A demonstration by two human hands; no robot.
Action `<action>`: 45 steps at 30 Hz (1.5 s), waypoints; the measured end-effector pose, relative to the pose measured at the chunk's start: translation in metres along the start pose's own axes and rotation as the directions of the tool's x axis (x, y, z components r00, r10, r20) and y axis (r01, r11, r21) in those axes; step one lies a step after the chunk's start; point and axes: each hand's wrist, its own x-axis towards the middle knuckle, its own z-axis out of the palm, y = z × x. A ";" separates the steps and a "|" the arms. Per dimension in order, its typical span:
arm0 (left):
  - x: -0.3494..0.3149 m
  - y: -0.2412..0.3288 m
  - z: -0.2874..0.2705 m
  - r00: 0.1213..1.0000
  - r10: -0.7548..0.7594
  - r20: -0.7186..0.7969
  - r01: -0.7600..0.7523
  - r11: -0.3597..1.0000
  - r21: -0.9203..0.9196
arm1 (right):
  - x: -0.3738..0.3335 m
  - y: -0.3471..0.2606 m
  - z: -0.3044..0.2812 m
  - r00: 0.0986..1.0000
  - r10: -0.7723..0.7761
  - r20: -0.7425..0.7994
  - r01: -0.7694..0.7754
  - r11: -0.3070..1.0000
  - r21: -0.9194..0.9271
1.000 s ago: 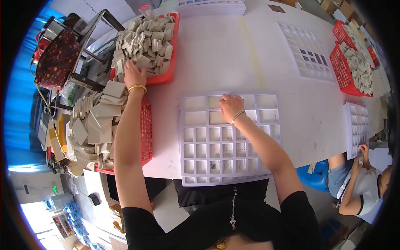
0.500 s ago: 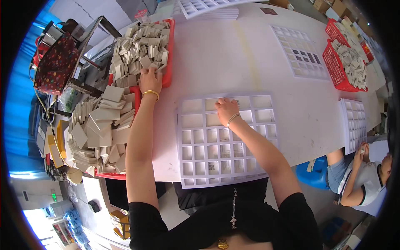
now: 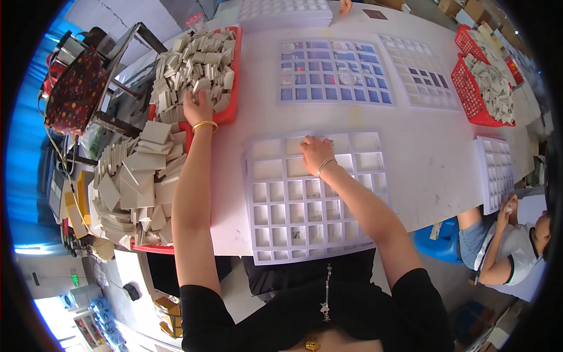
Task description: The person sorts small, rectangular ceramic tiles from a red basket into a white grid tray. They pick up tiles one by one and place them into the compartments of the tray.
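Note:
My left hand [image 3: 198,110] is at the far red basket [image 3: 237,76], which is heaped with off-white rectangular foam-like pieces [image 3: 196,61]. Its fingers are bent and drawn together at the near part of the heap, apparently around one piece. Over the upper middle of a white compartment tray [image 3: 280,189], my right hand [image 3: 318,156] rests with its fingers curled down and pressed together. Whatever those fingertips hold, if anything, is hidden beneath the hand. The tray lies at the table's near edge; some of its compartments show small printed marks.
A nearer red basket [image 3: 153,249] holds larger off-white pieces. Across the table lie a blue-printed tray [image 3: 334,71], a pale tray [image 3: 417,73] and stacked trays [image 3: 285,16]. Red baskets [image 3: 472,94] stand far right. Another person [image 3: 507,249] sits at right; someone's hand [image 3: 345,7] shows at the far edge.
The blue-printed tray now lies flat on the far table, where a tilted tray was above the stack before. My left hand has shifted slightly left and its fingers drawn in; my right hand stays put.

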 end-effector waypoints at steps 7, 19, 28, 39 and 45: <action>-0.072 0.083 -0.019 0.634 -0.250 0.732 0.759 0.380 -0.528 | 0.000 0.009 -0.034 0.927 0.104 -0.359 0.235 0.585 0.777; -0.232 0.084 -0.080 0.515 -0.271 0.813 0.568 0.818 -0.086 | -0.074 0.018 -0.027 0.985 0.122 -0.125 0.072 0.365 0.928; -0.220 0.092 -0.071 0.330 0.071 0.941 -0.233 0.972 0.008 | -0.090 0.032 0.019 0.984 0.116 -0.135 0.053 0.532 0.845; -0.220 0.107 -0.042 0.127 0.132 0.983 -0.505 0.861 -0.050 | -0.085 0.020 0.029 0.989 0.024 -0.149 0.093 0.679 0.728; -0.224 0.106 -0.062 0.057 0.140 0.989 -0.630 0.773 -0.073 | -0.085 0.014 0.031 0.973 -0.027 -0.231 0.162 0.792 0.588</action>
